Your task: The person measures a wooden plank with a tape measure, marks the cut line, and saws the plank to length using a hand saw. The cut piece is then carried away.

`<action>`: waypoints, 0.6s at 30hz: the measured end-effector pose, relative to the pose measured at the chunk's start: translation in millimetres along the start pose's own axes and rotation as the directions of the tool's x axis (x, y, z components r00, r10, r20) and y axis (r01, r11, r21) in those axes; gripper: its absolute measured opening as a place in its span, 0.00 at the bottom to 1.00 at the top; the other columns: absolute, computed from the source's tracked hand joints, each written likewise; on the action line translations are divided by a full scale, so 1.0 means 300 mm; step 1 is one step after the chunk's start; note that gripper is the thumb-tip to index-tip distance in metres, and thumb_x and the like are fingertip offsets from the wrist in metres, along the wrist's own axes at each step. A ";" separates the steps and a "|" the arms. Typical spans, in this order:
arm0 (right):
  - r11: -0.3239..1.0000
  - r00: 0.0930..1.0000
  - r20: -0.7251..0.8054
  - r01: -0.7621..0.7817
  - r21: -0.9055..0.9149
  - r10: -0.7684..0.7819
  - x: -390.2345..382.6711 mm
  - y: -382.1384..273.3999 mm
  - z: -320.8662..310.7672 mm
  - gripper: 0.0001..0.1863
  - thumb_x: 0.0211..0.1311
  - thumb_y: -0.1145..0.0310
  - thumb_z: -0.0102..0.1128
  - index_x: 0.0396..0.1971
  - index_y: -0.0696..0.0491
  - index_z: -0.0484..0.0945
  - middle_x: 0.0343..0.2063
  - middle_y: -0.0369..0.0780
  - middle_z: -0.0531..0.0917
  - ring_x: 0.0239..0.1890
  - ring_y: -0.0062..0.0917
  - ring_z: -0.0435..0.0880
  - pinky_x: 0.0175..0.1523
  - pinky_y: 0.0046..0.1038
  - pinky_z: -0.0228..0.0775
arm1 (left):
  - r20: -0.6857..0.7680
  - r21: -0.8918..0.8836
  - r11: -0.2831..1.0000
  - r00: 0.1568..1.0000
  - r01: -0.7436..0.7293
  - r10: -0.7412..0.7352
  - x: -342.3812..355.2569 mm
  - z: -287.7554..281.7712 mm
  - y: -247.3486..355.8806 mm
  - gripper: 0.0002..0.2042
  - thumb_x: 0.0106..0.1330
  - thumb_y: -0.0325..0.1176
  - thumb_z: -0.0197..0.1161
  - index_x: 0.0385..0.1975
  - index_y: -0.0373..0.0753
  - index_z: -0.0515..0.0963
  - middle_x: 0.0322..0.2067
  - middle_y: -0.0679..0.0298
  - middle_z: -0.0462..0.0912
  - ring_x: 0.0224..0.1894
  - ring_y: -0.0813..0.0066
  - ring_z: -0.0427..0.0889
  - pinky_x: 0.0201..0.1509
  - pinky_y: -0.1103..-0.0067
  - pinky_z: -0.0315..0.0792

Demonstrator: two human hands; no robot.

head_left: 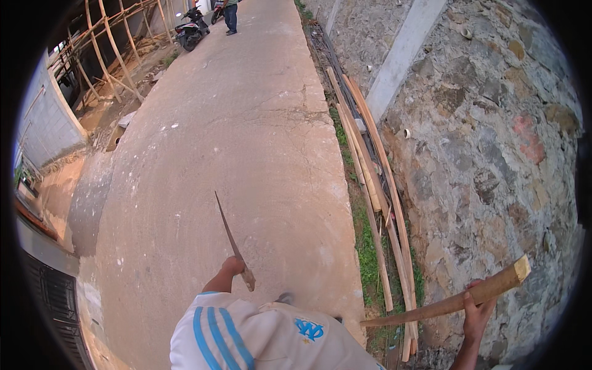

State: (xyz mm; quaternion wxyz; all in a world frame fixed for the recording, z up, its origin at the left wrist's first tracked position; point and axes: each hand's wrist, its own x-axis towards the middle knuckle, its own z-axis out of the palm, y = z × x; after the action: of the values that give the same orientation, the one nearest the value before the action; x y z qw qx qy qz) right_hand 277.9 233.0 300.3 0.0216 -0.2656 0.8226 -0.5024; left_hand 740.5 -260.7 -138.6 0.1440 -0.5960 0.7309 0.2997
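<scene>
My left hand (233, 266) is closed round the handle of a hand saw (227, 227). Its dark, narrow blade points ahead over the concrete path (216, 154), and the brown handle end sticks out behind my fist. On the other side, my right hand (480, 313) grips a long wooden pole (431, 309) near its pale, cut end. The pole slants down to the left, tapering past my body, and its far end is hidden beside my shirt.
Long planks and poles (376, 172) lie along the path's right edge, on a weedy strip below a rough stone wall (481, 154). A motorbike (192, 29) and a standing person (230, 15) are far ahead. Upright wooden poles (105, 43) frame a structure at left.
</scene>
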 end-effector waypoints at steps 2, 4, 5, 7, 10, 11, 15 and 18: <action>0.993 0.995 -0.044 0.094 0.073 -0.091 0.098 -0.170 0.082 0.37 0.58 0.62 0.66 0.62 0.60 0.59 0.44 0.41 0.76 0.46 0.29 0.77 0.53 0.35 0.71 | 0.002 0.051 0.997 0.998 0.058 -0.058 -0.004 0.038 -0.183 0.20 0.61 0.45 0.57 0.42 0.37 0.84 0.45 0.47 0.84 0.51 0.50 0.83 0.55 0.63 0.76; 0.977 0.981 -0.068 0.191 0.099 -0.184 0.183 -0.300 0.128 0.34 0.61 0.61 0.64 0.61 0.60 0.60 0.43 0.41 0.76 0.46 0.29 0.77 0.53 0.35 0.71 | 0.007 0.066 0.994 0.996 0.085 -0.086 0.002 0.115 -0.382 0.18 0.61 0.44 0.58 0.42 0.37 0.84 0.45 0.47 0.84 0.51 0.51 0.83 0.54 0.63 0.77; 0.966 0.969 -0.064 0.244 0.087 -0.239 0.245 -0.343 0.132 0.33 0.62 0.61 0.63 0.61 0.60 0.60 0.43 0.41 0.76 0.46 0.29 0.78 0.54 0.35 0.71 | 0.013 0.072 0.993 0.995 0.097 -0.098 -0.013 0.160 -0.453 0.18 0.61 0.43 0.58 0.42 0.37 0.84 0.45 0.47 0.84 0.51 0.51 0.83 0.54 0.63 0.77; 0.940 0.947 -0.061 0.320 0.121 -0.315 0.360 -0.412 0.173 0.32 0.64 0.62 0.61 0.61 0.62 0.60 0.44 0.42 0.76 0.46 0.28 0.77 0.55 0.34 0.70 | 0.007 0.031 0.975 0.976 0.219 -0.219 -0.077 0.212 -0.537 0.16 0.62 0.40 0.58 0.43 0.38 0.85 0.47 0.47 0.84 0.51 0.51 0.83 0.55 0.63 0.77; 0.900 0.923 -0.042 0.383 0.208 -0.383 0.529 -0.503 0.259 0.30 0.66 0.63 0.59 0.61 0.63 0.61 0.45 0.43 0.76 0.46 0.27 0.77 0.57 0.33 0.68 | 0.061 0.016 0.935 0.933 0.353 -0.353 -0.217 0.317 -0.615 0.16 0.62 0.40 0.59 0.44 0.40 0.85 0.48 0.50 0.84 0.51 0.53 0.83 0.55 0.64 0.77; 0.889 0.914 -0.026 0.400 0.222 -0.404 0.597 -0.510 0.288 0.28 0.67 0.61 0.60 0.58 0.61 0.64 0.44 0.42 0.76 0.46 0.27 0.77 0.56 0.33 0.68 | 0.081 0.042 0.935 0.932 0.352 -0.354 -0.273 0.371 -0.661 0.16 0.62 0.41 0.59 0.44 0.40 0.85 0.48 0.51 0.84 0.52 0.53 0.83 0.56 0.65 0.77; 0.864 0.889 0.009 0.442 0.243 -0.457 0.795 -0.470 0.437 0.27 0.67 0.58 0.62 0.57 0.59 0.66 0.45 0.41 0.77 0.49 0.28 0.77 0.59 0.34 0.67 | 0.151 0.002 0.902 0.891 0.432 -0.428 -0.438 0.496 -0.692 0.18 0.55 0.38 0.64 0.43 0.35 0.84 0.49 0.48 0.83 0.55 0.53 0.81 0.57 0.65 0.75; 0.862 0.896 0.058 0.405 0.305 -0.441 0.862 -0.408 0.717 0.31 0.65 0.65 0.64 0.62 0.61 0.62 0.50 0.45 0.76 0.53 0.31 0.76 0.62 0.34 0.64 | 0.104 -0.215 0.775 0.803 0.595 -0.587 -0.609 0.621 -0.630 0.18 0.54 0.38 0.65 0.42 0.36 0.84 0.49 0.49 0.83 0.55 0.54 0.81 0.57 0.65 0.75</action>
State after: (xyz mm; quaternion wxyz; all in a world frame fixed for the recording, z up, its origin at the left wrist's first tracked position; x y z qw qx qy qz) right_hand 171.8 -104.3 356.5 0.0005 -0.4648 0.6601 -0.5902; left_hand 939.4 -24.4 -230.5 0.1697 -0.8033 0.4633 0.3335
